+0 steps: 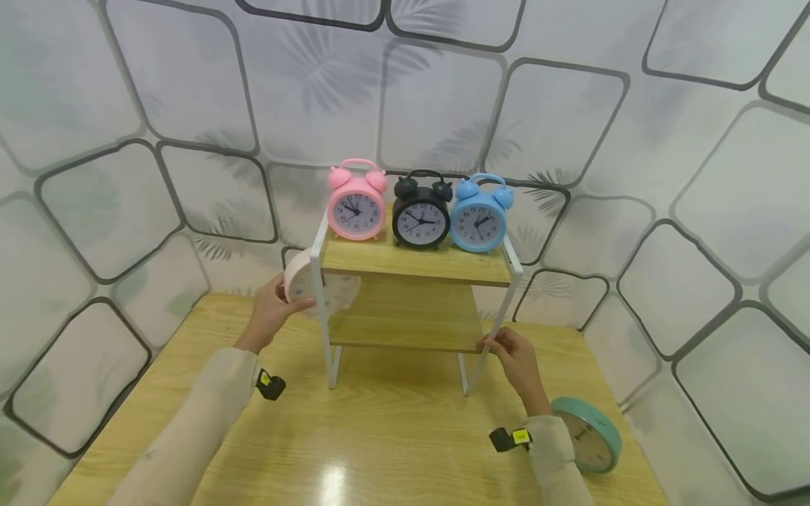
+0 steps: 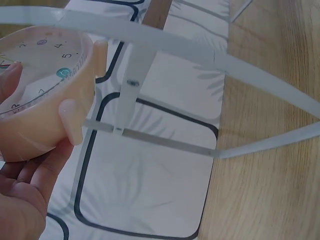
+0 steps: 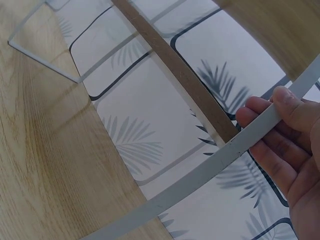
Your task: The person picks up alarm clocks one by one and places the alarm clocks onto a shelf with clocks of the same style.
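Observation:
My left hand (image 1: 271, 315) grips a round pale pink clock (image 1: 297, 282) at the left end of a two-tier shelf (image 1: 405, 334). The clock reaches behind the shelf's left white leg in the head view, its far part over the lower board. In the left wrist view the clock (image 2: 45, 117) looks peach, with numerals and small stub feet; the thumb lies over its face and fingers support it below. My right hand (image 1: 515, 357) pinches the shelf's right white metal leg (image 3: 200, 179) beside the lower board, thumb on one side and fingers on the other.
On the top board stand a pink twin-bell alarm clock (image 1: 356, 214), a black one (image 1: 420, 221) and a blue one (image 1: 479, 223). A teal round clock (image 1: 604, 429) rests on the wooden table (image 1: 380, 436) by my right forearm. Patterned walls (image 1: 316, 84) enclose the table's back and sides.

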`<state>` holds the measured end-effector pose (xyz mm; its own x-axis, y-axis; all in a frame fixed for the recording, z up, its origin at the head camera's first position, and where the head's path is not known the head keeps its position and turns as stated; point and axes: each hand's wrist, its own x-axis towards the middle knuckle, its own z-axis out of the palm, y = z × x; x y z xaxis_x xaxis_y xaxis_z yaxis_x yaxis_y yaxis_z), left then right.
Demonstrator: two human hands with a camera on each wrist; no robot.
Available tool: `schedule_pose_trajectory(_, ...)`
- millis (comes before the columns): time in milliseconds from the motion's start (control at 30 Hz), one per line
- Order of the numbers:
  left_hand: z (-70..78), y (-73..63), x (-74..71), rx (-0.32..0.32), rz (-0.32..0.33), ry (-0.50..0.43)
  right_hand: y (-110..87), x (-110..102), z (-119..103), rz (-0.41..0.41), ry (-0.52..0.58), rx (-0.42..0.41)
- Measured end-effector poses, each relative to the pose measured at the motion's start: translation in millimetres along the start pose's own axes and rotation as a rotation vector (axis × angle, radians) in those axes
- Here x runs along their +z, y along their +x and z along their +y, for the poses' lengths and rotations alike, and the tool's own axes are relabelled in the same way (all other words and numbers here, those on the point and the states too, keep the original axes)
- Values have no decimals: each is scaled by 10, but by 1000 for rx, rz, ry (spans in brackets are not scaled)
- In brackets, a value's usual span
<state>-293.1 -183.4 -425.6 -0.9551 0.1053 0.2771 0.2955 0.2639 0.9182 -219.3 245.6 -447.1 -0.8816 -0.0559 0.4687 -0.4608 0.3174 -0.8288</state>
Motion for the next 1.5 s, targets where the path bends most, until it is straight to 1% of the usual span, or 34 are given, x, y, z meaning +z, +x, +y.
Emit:
schedule_pose_trajectory(100,41,57,64,-10,-23,19,1,-4,6,-6,-8,0)
schedule_pose_trajectory(333,86,193,206,49,-99,-8,10,-10,3,-9,6,-10)
schedule_pose_trajectory(400,90,225,244,49,-116,-27,11,-8,-3,-8,11,-9)
schedule_pose_trajectory(567,91,291,323,24,-177,-60,9,-9,-11,-14,16,-2)
schedule_pose_trajectory(667,101,321,356,37,-216,-70,12,-11,-15,-17,17,-4)
schedule_pose_trajectory(833,116,340,391,41,-257,-85,16,-8,-25,-15,22,-9)
schedule_pose_trajectory(967,162,345,414,19,-286,-92,14,-9,-36,-9,15,-10)
schedule_pose_trajectory(1167,336,286,415,-2,-329,-83,12,-9,-55,-11,9,-6)
schedule_pose_trajectory(1233,399,260,414,-4,-339,-78,12,-9,-60,-14,5,-4)
schedule_pose_trajectory(1333,440,240,416,7,-349,-71,13,-10,-62,-18,0,2)
schedule_pose_trajectory(1367,433,241,417,13,-351,-71,13,-11,-61,-19,0,5)
schedule_pose_trajectory(1500,258,321,446,36,-359,-95,12,-15,-48,-21,-2,13)
